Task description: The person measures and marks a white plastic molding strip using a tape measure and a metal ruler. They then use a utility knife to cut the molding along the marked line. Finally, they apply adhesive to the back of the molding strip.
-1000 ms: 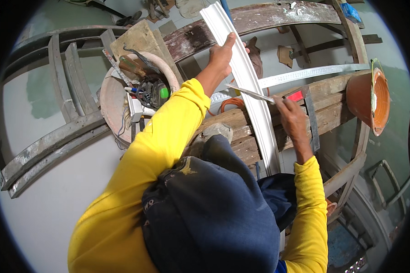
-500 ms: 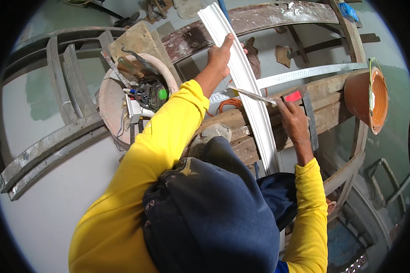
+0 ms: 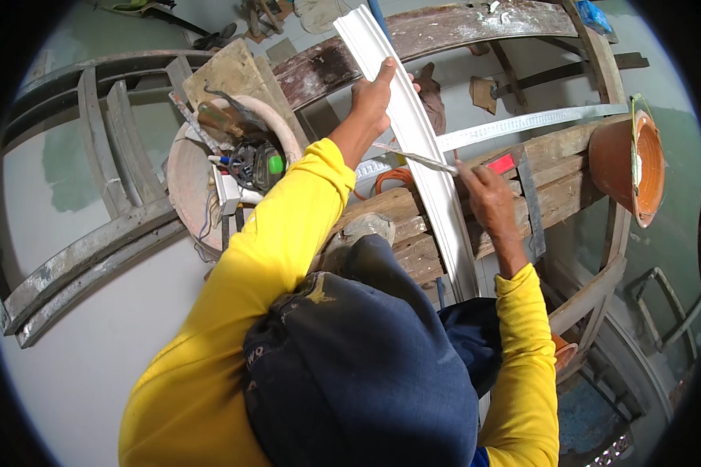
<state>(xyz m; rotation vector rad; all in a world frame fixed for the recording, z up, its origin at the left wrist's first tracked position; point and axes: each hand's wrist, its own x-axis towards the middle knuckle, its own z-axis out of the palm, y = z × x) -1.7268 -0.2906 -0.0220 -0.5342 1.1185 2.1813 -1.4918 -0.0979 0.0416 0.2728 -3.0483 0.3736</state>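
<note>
A long white grooved moulding [image 3: 424,148] slants across the wooden planks. My left hand [image 3: 371,101] is closed round its upper part, thumb on top and fingertips at the far edge. Lower down, my right hand [image 3: 487,194] grips one end of a thin, narrow blade [image 3: 427,161]. The blade lies across the moulding's face, its tip past the left edge; whether it has cut in, I cannot tell. Beside my right hand, a tool with a red part [image 3: 502,163] and a dark flat bar [image 3: 532,206] rests on the planks.
A pale bucket [image 3: 187,187] of tools and cables stands left of the planks [image 3: 561,187]. An orange bucket [image 3: 611,159] hangs or sits at their right end. A perforated metal strip [image 3: 522,131] runs behind the moulding. Wooden frames [image 3: 93,241] lie at left.
My right hand has moved slightly left and down, pushing the blade's tip further past the moulding's left edge. My left hand keeps its grip in nearly the same place.
</note>
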